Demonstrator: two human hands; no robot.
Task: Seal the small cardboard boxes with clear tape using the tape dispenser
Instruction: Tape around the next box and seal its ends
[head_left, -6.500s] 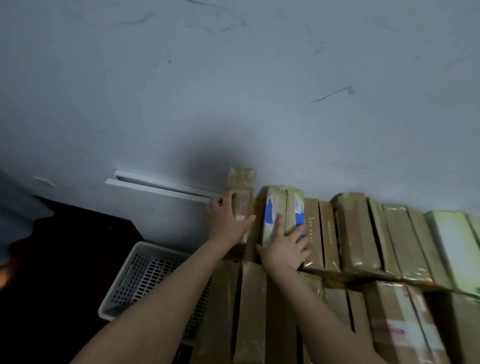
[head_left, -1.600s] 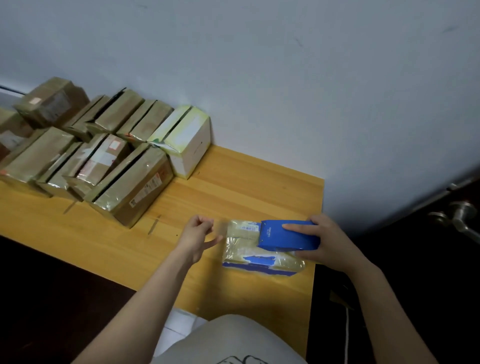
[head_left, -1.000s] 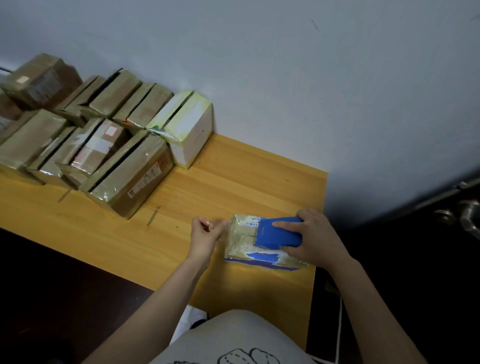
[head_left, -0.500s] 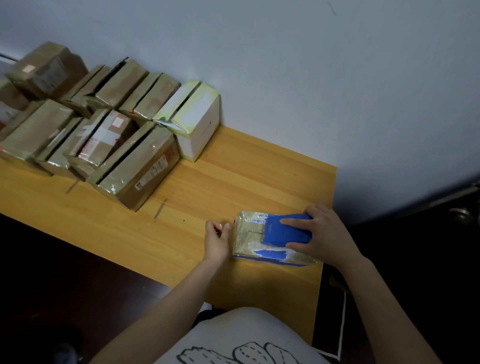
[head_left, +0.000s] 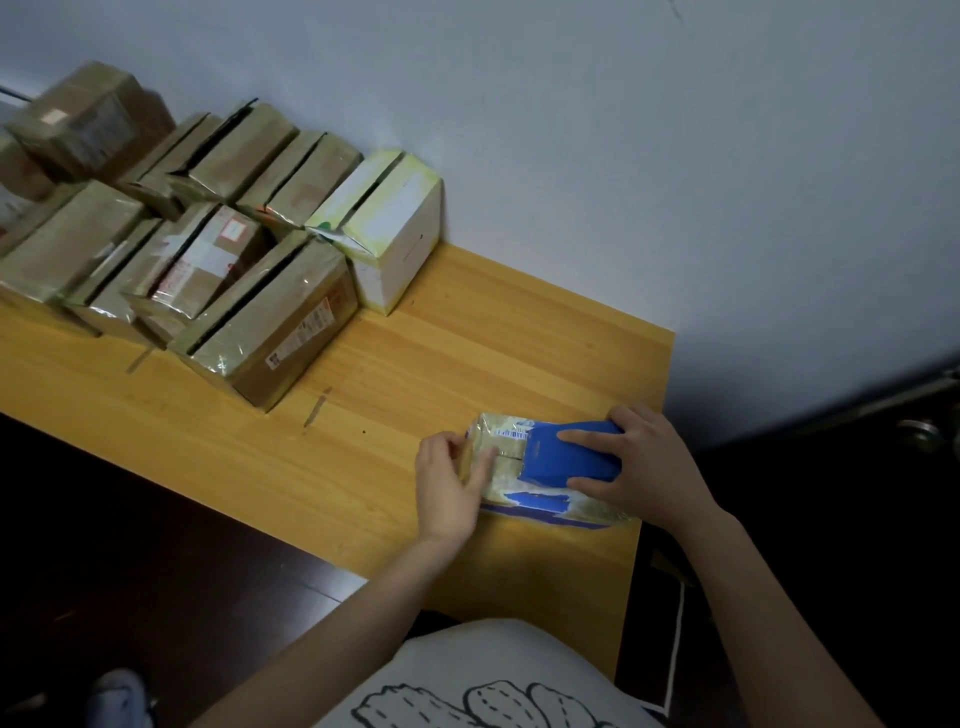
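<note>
A small tape-wrapped box (head_left: 506, 486) with blue print lies near the right end of the wooden table (head_left: 415, 364). On its top sits the blue tape dispenser (head_left: 566, 457). My right hand (head_left: 644, 467) grips the dispenser from the right, index finger along its top, thumb at its near side. My left hand (head_left: 449, 486) is at the box's left end, thumb on the top edge and fingers against the end face. The tape itself is too clear to make out.
Several taped cardboard boxes (head_left: 270, 327) stand in rows at the table's back left, ending in a white box (head_left: 395, 244) against the grey wall. Bare wood lies between them and my hands. The table's right edge is just past the box; the floor is dark.
My left hand has closed in onto the box's left end, its thumb now on the top edge. My right hand keeps the dispenser on the box top. The view shifted slightly.
</note>
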